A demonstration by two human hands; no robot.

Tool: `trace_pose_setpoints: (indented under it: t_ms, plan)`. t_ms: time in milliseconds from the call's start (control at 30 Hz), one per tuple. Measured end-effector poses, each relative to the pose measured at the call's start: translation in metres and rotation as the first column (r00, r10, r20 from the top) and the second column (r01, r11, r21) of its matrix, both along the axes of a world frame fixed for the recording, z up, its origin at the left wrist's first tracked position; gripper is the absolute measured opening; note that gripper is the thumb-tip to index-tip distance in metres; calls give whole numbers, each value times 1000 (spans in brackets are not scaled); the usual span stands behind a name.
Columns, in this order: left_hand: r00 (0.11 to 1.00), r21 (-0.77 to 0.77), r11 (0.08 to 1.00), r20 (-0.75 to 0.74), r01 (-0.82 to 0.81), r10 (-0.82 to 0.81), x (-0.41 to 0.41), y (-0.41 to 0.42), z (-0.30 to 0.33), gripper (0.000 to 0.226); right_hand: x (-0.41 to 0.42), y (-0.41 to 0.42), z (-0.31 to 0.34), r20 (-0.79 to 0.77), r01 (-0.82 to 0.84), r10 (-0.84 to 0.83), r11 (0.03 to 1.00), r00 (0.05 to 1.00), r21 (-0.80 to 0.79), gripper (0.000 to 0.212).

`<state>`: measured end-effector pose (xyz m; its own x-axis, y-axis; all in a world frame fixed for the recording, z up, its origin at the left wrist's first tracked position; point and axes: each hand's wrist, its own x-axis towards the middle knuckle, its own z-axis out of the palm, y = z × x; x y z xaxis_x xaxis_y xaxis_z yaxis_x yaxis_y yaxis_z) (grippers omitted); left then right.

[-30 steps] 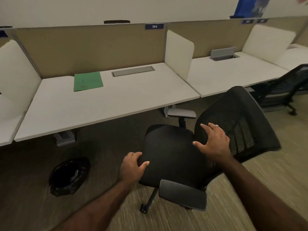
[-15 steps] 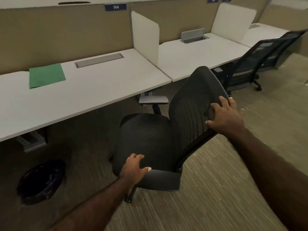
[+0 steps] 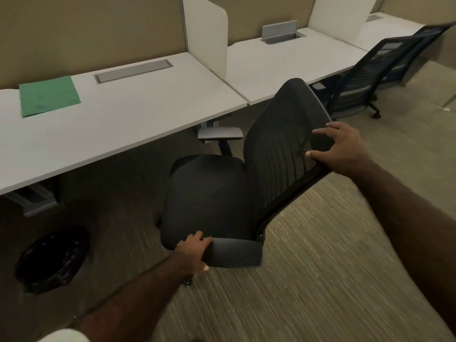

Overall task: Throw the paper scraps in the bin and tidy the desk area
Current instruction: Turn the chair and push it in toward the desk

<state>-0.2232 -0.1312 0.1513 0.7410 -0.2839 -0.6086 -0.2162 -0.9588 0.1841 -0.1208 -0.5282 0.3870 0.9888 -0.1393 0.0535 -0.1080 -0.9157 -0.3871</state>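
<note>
Paper scraps are nowhere visible; white desk [image 3: 138, 124] holds only 1 green folder [image 3: 49, 96]. Left hand [image 3: 192, 253] grips black mesh chair's [image 3: 246, 183] armrest, right hand [image 3: 341, 148] clasps its backrest, chair not yet tucked under. Black-lined bin [image 3: 53, 259] sits beneath desk.

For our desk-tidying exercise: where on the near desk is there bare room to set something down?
Free: the desk from the green folder rightward to the white divider, in front of the grey cable tray. Crowded: below its right corner, where both hands hold the chair.
</note>
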Motion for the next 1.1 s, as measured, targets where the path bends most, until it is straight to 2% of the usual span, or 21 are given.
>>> trace_pose_setpoints:
  t_ms: [100,200,300,367,433,667,833,1100]
  plan:
    - [998,18,998,-9,56,-56,0,2,-5,100,8,-12,1,68,8,-14,996,998,92,62]
    - [997,26,997,8,75,-76,-1,3,-9,101,17,-16,-4,81,46,-63,979,995,199,75]
    - [996,21,996,7,85,-85,0,7,-9,102,27,-14,-7,-44,105,-95,926,994,362,96]
    - [997,9,997,-12,73,-73,1,12,-9,104,31,-8,-5,-128,165,-117,860,985,483,102]
    - [998,-8,998,-33,59,-59,4,15,-6,106,32,-5,-4,-144,181,-122,827,982,533,103]
    - [997,-29,998,-61,53,-55,12,28,-2,93,30,14,-3,-149,160,-93,822,985,547,103]
    - [998,-13,999,-48,41,-41,8,52,-1,95,20,37,-2,-156,157,-82,811,984,564,101]
    - [992,18,1000,-123,10,-8,16,98,11,91,-7,84,-5,-58,34,-8,890,998,454,94]
